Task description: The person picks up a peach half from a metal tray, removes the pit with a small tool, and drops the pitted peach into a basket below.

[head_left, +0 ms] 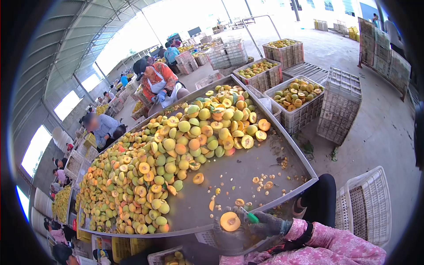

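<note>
My left hand (233, 238), in a dark glove and partly in shadow, holds a cut peach half (230, 221) with its orange flesh and brown centre facing up. Just right of it, my right hand (270, 223), gloved in grey, is closed around the green handle of a small knife (253, 217). The knife points toward the peach half; how far the blade reaches is hard to make out. Both hands are at the near edge of a metal table (238, 176). A large heap of whole and halved yellow peaches (176, 145) covers its far and left parts.
Loose pits (265, 182) and fruit scraps lie on the table near its right corner. A white plastic crate (364, 207) stands at my right. Peach-filled crates (295, 93) and an upright crate (340, 106) stand beyond. A person in orange (161, 81) works across the table.
</note>
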Demonstrator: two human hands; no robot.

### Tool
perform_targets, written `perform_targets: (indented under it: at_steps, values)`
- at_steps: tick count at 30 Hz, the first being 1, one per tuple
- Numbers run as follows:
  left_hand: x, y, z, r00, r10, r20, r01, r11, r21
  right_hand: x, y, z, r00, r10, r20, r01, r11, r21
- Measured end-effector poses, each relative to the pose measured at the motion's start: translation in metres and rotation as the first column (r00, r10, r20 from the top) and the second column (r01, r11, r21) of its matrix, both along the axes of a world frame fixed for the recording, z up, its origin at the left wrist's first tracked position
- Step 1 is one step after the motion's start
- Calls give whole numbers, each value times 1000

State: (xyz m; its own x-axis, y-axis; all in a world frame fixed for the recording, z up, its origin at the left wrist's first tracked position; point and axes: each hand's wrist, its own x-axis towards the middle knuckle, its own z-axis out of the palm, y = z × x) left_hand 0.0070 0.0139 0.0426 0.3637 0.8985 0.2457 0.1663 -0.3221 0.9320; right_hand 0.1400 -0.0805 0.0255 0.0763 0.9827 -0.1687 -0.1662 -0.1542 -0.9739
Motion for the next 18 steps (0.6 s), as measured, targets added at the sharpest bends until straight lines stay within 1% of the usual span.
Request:
perform_targets:
  at_steps: [1, 2, 3, 4, 5, 6, 7, 8, 9, 10, 11, 12, 13, 14, 15, 16, 17, 18]
  values:
    - [0, -2, 9, 988, 15, -153, 7, 990, 141, -4, -4, 1, 984, -69, 164, 58, 996, 72]
    - [0, 0, 1, 988, 15, -153, 7, 990, 139, -7, 1, -14, 730, -314, 607, -13, 881, 472]
    - [0, 5, -15, 992, -3, 126, 19, 991, -129, -10, 1, -28, 730, -314, 607, -12, 882, 470]
    - [-1, 8, -30, 919, 56, 390, 103, 921, -375, -13, -1, -40, 784, -207, 585, -63, 912, 406]
    - [-4, 10, -43, 919, 57, 389, 103, 920, -378, -15, -3, -46, 828, -97, 552, -120, 932, 343]
    - [-8, 10, -51, 897, 124, 425, 100, 879, -467, -17, -3, -42, 723, -141, 676, -111, 942, 315]
    - [-11, 10, -60, 870, 193, 453, 102, 829, -550, -19, -3, -48, 723, -139, 677, -112, 943, 313]
    - [-7, 4, -37, 870, 194, 454, 103, 828, -551, -23, -1, -57, 684, -115, 720, -132, 952, 277]
    - [1, -6, 6, 750, 227, 621, 305, 715, -629, -25, 0, -63, 644, -90, 760, -148, 960, 239]
    - [5, -11, 29, 598, 294, 746, 509, 579, -637, -27, 0, -57, 643, -90, 761, -148, 960, 238]
    - [2, -12, 20, 597, 295, 746, 510, 579, -636, -28, 0, -45, 640, -116, 760, -151, 950, 272]
    - [-3, -13, 4, 865, 98, 492, 200, 832, -517, -29, -1, -35, 638, -141, 757, -154, 940, 305]
    - [-6, -13, -11, 994, 43, 97, -23, 980, -197, -29, -2, -29, 639, -139, 757, -154, 940, 303]
    - [-3, -11, -13, 994, 43, 97, -23, 980, -199, -27, -3, -24, 628, -121, 769, -160, 947, 280]
    - [0, -9, -14, 963, 77, 260, 7, 952, -306, -27, -4, -19, 617, -102, 780, -165, 953, 255]
    - [2, -8, -14, 903, 128, 411, 53, 914, -403, -28, -3, -16, 617, -100, 780, -165, 953, 253]
    - [2, -8, -14, 902, 130, 411, 53, 914, -403, -28, -2, -12, 618, -37, 785, -174, 968, 183]
    - [2, -7, -13, 888, 142, 436, 72, 896, -439, -29, -1, -10, 618, 25, 786, -182, 977, 112]
